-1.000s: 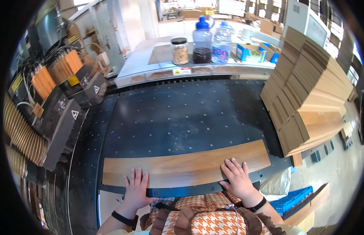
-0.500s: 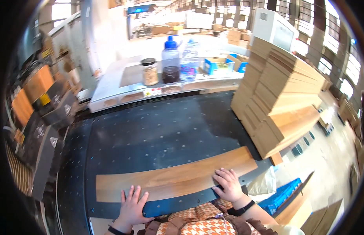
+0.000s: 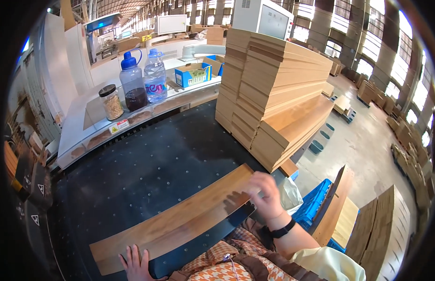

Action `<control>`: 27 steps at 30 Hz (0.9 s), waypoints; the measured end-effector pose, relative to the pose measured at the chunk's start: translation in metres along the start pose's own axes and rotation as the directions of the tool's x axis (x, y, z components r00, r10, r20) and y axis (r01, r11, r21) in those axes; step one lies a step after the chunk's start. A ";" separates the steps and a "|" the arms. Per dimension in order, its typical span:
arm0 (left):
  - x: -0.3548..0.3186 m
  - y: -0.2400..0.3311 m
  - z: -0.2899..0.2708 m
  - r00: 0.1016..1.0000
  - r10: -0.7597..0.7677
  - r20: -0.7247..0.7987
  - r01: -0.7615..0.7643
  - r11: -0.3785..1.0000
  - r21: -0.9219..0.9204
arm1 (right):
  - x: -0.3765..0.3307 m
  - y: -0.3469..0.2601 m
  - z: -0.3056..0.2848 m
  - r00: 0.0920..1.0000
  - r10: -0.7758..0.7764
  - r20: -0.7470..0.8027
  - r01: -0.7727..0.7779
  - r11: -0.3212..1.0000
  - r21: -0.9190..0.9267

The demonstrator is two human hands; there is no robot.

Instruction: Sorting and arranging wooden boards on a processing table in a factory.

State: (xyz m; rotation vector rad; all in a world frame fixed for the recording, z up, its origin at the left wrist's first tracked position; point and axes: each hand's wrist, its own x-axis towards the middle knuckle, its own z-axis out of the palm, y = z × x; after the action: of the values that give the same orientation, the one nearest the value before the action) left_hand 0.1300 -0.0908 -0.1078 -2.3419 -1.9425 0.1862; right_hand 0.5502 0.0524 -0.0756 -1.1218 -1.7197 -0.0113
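A long light wooden plank (image 3: 170, 220) lies across the near part of a dark dotted machine bed (image 3: 147, 164). My left hand (image 3: 135, 263) rests flat at the plank's near left edge, fingers spread. My right hand (image 3: 266, 195) is blurred, raised just off the plank's right end with its fingers apart and nothing in it; a dark band sits on that wrist. A tall stack of similar planks (image 3: 273, 89) stands on the bed to the right, stepped down on its near side.
A white shelf behind the bed carries a small jar (image 3: 110, 102), a blue-capped bottle (image 3: 133, 83), a clear water bottle (image 3: 155, 76) and a blue box (image 3: 193, 75). Blue crates (image 3: 316, 201) and leaning boards (image 3: 339, 210) stand on the floor at right.
The view has swung to the right, bringing the plank stack and the floor into sight. My right hand has lifted from the plank's right end. My left hand stays at the near edge.
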 end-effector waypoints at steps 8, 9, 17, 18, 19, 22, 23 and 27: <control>0.000 0.002 -0.002 0.999 0.012 -0.030 -0.013 1.000 -0.010 | 0.052 0.066 -0.053 0.903 0.041 -0.428 -0.198 0.923 -0.330; 0.001 0.002 -0.002 0.999 0.016 -0.028 -0.016 1.000 0.002 | 0.057 0.070 -0.054 0.913 0.049 -0.405 -0.213 0.904 -0.370; 0.004 0.003 -0.005 0.997 0.032 -0.064 -0.035 0.998 -0.046 | 0.076 0.095 -0.065 0.966 0.079 -0.247 -0.209 0.803 -0.558; 0.003 0.003 -0.008 0.998 0.025 -0.056 -0.029 0.997 -0.067 | 0.077 0.094 -0.064 0.967 0.108 -0.231 -0.223 0.794 -0.565; 0.002 0.003 -0.008 0.997 0.024 -0.067 -0.029 0.997 -0.070 | 0.079 0.092 -0.066 0.967 0.134 -0.215 -0.236 0.785 -0.573; 0.000 0.002 -0.007 0.998 0.025 -0.056 -0.026 0.999 -0.030 | 0.109 0.069 -0.081 0.970 0.207 -0.124 -0.240 0.780 -0.579; -0.001 0.003 -0.009 0.999 0.021 -0.036 -0.022 0.999 -0.044 | 0.124 0.062 -0.085 0.965 0.240 -0.104 -0.257 0.790 -0.556; -0.004 -0.005 0.000 1.000 0.021 0.003 -0.021 1.000 -0.016 | 0.224 0.026 -0.104 0.971 -0.100 -0.215 -0.035 0.835 -0.550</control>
State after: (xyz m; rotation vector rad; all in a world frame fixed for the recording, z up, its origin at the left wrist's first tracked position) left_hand 0.1247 -0.0934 -0.1067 -2.3746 -1.9282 0.1775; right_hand 0.6382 0.1651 0.1274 -1.4390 -1.5543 -0.6806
